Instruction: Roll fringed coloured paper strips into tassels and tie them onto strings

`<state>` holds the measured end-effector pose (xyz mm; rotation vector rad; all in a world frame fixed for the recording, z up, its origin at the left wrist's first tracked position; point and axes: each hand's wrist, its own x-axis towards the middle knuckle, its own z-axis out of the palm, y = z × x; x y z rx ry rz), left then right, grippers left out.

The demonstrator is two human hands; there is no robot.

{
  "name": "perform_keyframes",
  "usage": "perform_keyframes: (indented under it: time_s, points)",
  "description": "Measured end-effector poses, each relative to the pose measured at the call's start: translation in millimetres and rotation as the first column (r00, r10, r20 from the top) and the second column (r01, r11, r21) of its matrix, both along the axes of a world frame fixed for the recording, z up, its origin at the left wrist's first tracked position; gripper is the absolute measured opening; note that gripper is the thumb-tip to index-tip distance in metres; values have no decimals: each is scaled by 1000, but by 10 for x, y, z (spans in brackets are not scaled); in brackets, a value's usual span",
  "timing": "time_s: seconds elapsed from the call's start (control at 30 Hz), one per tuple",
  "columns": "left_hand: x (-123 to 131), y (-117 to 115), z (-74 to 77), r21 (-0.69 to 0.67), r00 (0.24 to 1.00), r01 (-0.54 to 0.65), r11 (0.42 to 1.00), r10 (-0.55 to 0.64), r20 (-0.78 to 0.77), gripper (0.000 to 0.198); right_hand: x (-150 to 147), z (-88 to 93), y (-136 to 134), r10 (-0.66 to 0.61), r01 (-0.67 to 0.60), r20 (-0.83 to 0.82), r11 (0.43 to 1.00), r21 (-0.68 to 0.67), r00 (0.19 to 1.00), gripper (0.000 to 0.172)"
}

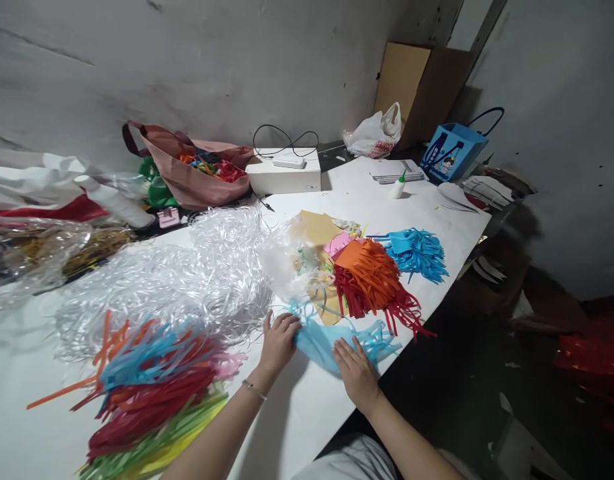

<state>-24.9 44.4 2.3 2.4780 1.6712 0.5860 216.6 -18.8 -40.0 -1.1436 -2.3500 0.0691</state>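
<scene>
My left hand (278, 341) and my right hand (355, 371) both rest on a light blue sheet of fringed paper (321, 341) lying at the near edge of the white table (307, 407). The left hand presses its left end with curled fingers, and the right hand lies flat on its right part. Just beyond it sit fringed paper pieces in orange (371, 270), dark red (387, 303) and brighter blue (417, 250). A pile of white shredded strips (187, 280) spreads to the left.
A heap of mixed coloured strips (151, 393) lies at the near left. At the back stand a pink bag (191, 180), a white box (284, 177), a glue bottle (398, 185), a blue gift bag (451, 152) and a cardboard box (421, 83). Dark floor lies to the right.
</scene>
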Motion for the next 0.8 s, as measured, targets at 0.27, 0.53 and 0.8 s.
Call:
perform_keyframes:
  time_s: [0.27, 0.53, 0.8]
  points:
    - [-971, -1061, -265, -106, 975, -207, 973, 195, -110, 39, -201, -122, -258, 172, -171, 34, 985, -36, 985, 40]
    - [-341, -1643, 135, -42, 998, 54, 998, -52, 28, 64, -182, -170, -459, 258, -250, 63, 962, -107, 964, 38]
    - [588, -1151, 142, -260, 875, 478, 839, -480, 60, 53, -105, 10, -519, 248, -237, 32, 951, -197, 968, 40]
